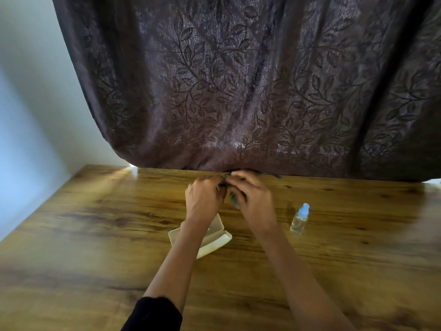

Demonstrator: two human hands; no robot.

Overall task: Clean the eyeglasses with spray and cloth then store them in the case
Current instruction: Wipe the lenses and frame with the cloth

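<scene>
Near the far edge of the table [95, 223], the left hand [205, 197] pinches the eyeglasses [269, 174] with curled fingers; the right hand [253, 199] pinches a grey cloth [235, 201] onto them. The open case [214, 240] lies under the left wrist

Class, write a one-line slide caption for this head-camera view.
Left hand and right hand hold eyeglasses and cloth over wooden table; open case, spray bottle nearby.

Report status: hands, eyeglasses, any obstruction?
Left hand grips eyeglasses, right hand pinches cloth on them. Case open under left forearm, spray bottle upright at right. Nothing blocking the case.
</scene>
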